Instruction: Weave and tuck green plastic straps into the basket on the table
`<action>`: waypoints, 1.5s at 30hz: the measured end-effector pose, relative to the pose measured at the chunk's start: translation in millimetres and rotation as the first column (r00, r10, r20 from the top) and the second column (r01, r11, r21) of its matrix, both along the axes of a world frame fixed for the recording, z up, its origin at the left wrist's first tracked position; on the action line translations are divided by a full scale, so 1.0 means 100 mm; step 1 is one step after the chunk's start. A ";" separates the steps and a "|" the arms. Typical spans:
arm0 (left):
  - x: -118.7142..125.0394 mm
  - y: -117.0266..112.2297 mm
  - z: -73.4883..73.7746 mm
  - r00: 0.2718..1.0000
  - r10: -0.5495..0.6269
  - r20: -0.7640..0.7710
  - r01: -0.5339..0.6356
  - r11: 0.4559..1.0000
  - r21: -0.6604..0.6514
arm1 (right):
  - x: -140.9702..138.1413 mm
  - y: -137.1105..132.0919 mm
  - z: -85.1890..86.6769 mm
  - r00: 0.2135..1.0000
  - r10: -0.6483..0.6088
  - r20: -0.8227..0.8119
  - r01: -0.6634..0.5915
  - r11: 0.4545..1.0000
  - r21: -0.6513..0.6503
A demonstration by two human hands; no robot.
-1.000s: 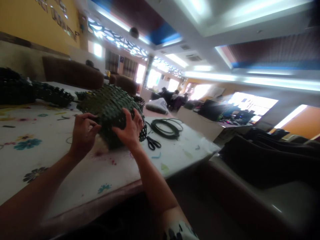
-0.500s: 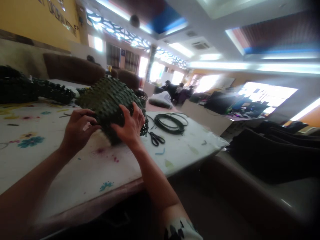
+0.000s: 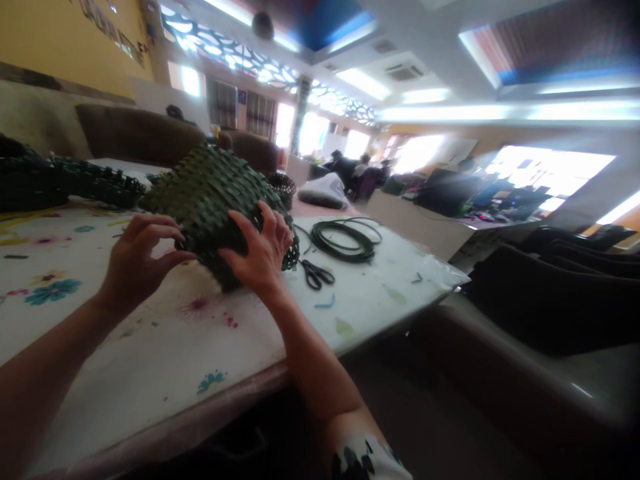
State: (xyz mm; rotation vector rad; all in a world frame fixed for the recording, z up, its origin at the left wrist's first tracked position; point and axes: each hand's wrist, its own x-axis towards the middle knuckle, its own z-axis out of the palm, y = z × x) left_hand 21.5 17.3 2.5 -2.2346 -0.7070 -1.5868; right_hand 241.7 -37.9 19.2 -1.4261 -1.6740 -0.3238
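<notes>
A dark green woven basket (image 3: 213, 190) is tilted up on its side above the table (image 3: 145, 387), its plaited wall towards me. At its lower left edge my left hand (image 3: 137, 257) has thumb and fingers closed around the border; the exact point of contact is partly hidden. My right hand (image 3: 260, 253) grips the basket's near right side, thumb and fingers spread over the weave. Just right of the basket lie black-handled scissors (image 3: 317, 273). Behind them is a coil of dark green strip (image 3: 345, 241).
More dark green woven pieces (image 3: 95, 183) stand at the back left. A small openwork basket (image 3: 283, 189) and a filled clear plastic bag (image 3: 324, 192) are at the back. Short strip offcuts (image 3: 325, 303) lie about. Dark chairs (image 3: 540, 293) stand beyond the table's right edge.
The thumb and fingers of my left hand are a little further apart. The basket has shifted slightly left in view, with my right hand still on it.
</notes>
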 end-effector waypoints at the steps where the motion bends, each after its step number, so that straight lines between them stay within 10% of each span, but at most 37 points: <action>1: -0.01 0.01 0.00 1.000 0.000 0.000 0.000 1.000 0.002 | 0.00 0.00 -0.01 1.000 0.009 -0.008 -0.009 1.000 0.012; 13: -0.13 0.01 -0.08 0.989 0.129 -0.076 -0.120 0.986 0.118 | 0.36 0.17 -0.10 0.964 0.014 -0.266 0.060 0.961 0.269; 21: -0.14 0.02 -0.06 0.989 0.123 -0.085 -0.117 0.990 0.073 | 0.71 0.36 -0.12 0.784 0.214 -0.583 -0.227 0.972 0.051; 45: -0.12 0.01 0.04 0.990 -0.105 -0.093 0.093 0.988 -0.120 | 0.71 0.39 -0.16 0.651 0.384 -0.654 -0.355 0.916 0.185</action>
